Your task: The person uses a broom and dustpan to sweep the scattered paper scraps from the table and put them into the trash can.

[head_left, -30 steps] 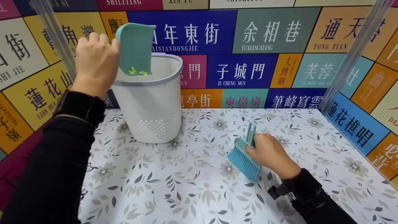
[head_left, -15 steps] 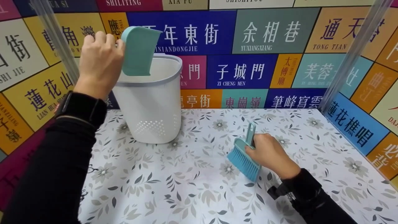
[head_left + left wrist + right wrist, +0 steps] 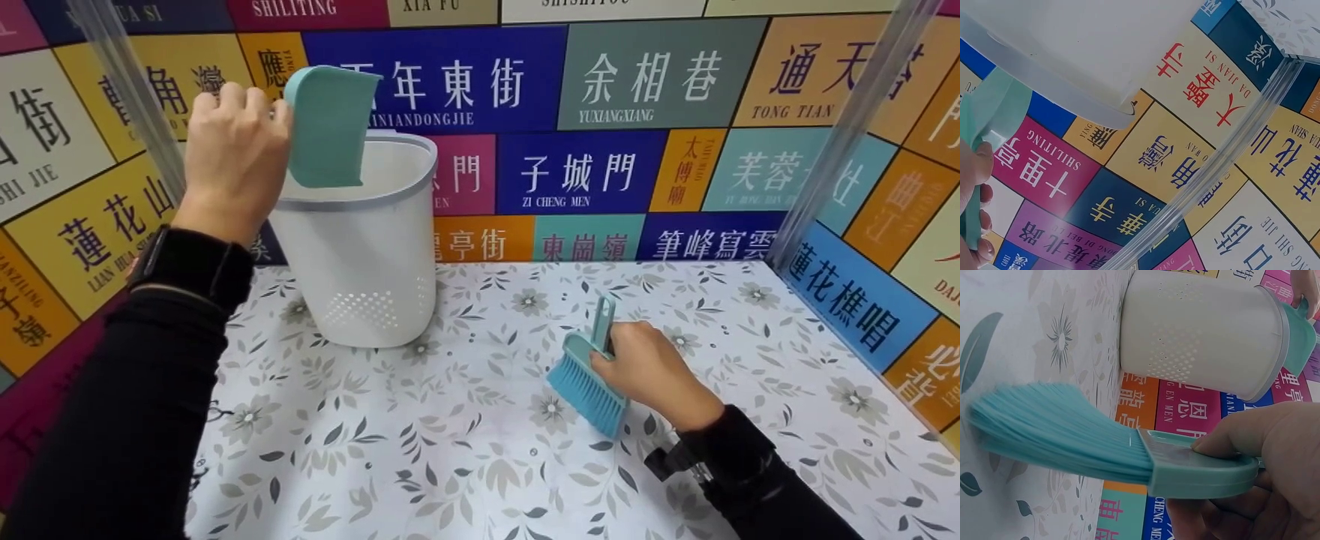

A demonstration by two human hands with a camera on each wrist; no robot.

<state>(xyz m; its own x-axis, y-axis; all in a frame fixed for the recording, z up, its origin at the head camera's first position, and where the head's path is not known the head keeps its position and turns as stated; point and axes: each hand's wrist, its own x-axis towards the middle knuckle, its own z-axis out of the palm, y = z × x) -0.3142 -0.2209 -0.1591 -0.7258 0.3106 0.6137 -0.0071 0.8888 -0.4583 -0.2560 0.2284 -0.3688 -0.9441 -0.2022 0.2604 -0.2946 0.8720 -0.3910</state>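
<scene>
High on the left, my left hand [image 3: 236,154] grips a green dustpan [image 3: 330,127] by its handle. The dustpan is tipped nearly upright, its lower edge over the mouth of a white trash bin [image 3: 360,262]. No scraps show on the dustpan's visible face. In the left wrist view the fingers curl round the dustpan's handle [image 3: 971,219]. On the right, my right hand [image 3: 656,371] holds a small blue-green hand brush [image 3: 589,382], thumb on the brush's body. Its bristles [image 3: 1061,427] reach down to the tabletop in the right wrist view.
The bin stands upright at the back left of a table [image 3: 450,450] with a floral cover. A wall [image 3: 660,82] of coloured panels with lettering rises behind. Clear corner posts [image 3: 847,142] stand at both sides.
The yellow-green bits on the dustpan have gone from its face. The dustpan swung slightly right and tipped further, then shifted slightly back left. The right hand and brush have stayed put.
</scene>
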